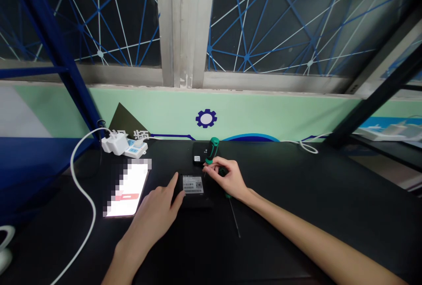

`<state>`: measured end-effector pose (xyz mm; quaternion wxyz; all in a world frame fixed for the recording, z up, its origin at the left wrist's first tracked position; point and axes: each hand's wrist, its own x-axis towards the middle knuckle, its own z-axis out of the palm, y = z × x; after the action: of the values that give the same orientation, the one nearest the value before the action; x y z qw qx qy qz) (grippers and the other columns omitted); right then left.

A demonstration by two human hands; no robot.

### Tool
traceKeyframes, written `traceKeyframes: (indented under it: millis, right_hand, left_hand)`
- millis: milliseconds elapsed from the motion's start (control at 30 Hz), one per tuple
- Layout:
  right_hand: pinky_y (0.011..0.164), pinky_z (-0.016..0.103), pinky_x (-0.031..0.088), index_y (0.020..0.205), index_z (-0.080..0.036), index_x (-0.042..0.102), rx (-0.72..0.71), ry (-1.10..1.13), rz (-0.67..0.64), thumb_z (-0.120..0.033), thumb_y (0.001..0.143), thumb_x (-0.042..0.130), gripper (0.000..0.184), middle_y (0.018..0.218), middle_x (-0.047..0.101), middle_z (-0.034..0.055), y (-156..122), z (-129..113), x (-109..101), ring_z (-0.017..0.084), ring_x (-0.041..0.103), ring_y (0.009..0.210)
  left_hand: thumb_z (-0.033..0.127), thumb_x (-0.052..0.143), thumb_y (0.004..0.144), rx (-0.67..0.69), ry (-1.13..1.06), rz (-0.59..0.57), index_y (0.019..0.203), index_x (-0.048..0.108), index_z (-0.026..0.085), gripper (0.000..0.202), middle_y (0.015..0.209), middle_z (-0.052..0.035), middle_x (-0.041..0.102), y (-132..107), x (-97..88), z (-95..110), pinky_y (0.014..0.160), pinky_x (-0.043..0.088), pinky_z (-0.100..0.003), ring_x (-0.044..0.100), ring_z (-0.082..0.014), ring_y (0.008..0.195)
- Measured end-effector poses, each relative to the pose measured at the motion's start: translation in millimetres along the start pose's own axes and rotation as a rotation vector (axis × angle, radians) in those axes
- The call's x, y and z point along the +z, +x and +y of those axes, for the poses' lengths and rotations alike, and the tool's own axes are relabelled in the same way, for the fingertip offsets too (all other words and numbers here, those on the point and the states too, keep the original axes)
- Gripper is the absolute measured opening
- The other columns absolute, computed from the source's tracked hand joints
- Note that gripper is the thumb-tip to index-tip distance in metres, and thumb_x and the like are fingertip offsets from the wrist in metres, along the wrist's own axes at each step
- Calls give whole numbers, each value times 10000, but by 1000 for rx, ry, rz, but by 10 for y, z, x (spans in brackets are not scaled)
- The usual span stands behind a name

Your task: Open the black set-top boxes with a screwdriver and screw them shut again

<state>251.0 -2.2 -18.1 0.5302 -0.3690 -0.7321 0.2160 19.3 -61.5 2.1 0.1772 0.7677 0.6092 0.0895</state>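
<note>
A small black box with a white label (193, 185) lies on the dark table (296, 197). My left hand (158, 210) rests against its left side, forefinger and thumb apart along its edge. My right hand (227, 177) pinches a green-handled screwdriver (211, 151), held upright with its tip near the box's right edge. A second black box (198, 154) lies just behind. Another screwdriver with a long thin shaft (234, 217) lies on the table under my right wrist.
A lit phone (127, 190) lies to the left of my left hand. A white charger and power strip (123, 145) sit at the back left, with a white cable (82, 197) curving forward. A blue frame post (59, 52) stands at left.
</note>
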Motion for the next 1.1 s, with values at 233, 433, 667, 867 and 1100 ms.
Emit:
traceKeyframes:
  millis: [233,433,667,867,1100]
  right_hand:
    - [622,305,517,799,-188,737,-44,-25,-38,-299,929,645,195,736,759,59,2,-23,-22,163,610,591]
    - [550,280,476,711,-190,712,-25,-58,-10,-353,909,669,260,675,717,45,2,14,-12,148,569,556]
    - [528,265,471,701,-183,705,2,-60,13,-375,867,719,254,654,701,37,-4,38,6,137,555,529]
    - [568,280,487,825,-179,762,-17,-60,-27,-357,908,664,220,750,738,65,5,-28,-16,147,570,577]
    - [623,316,522,850,-184,759,-42,-27,-59,-339,941,615,231,784,777,79,5,-71,-34,170,614,601]
  left_hand:
    - [479,276,1001,-3,19,8,1569,278,177,643,979,-112,725,-7,-18,21,586,407,-291,689,-277,841]
    - [488,272,997,2,18,0,1568,281,174,652,959,-103,726,0,-18,25,598,415,-303,691,-276,802]
    - [481,273,992,3,13,-3,1572,268,179,654,965,-109,721,6,-19,13,588,406,-292,694,-275,823]
    - [512,273,994,3,1,1,1575,258,194,663,946,-100,721,19,3,-14,583,400,-284,698,-271,820]
    - [504,267,1002,9,3,-12,1574,257,181,656,1010,-116,718,9,-12,-1,602,421,-297,692,-283,866]
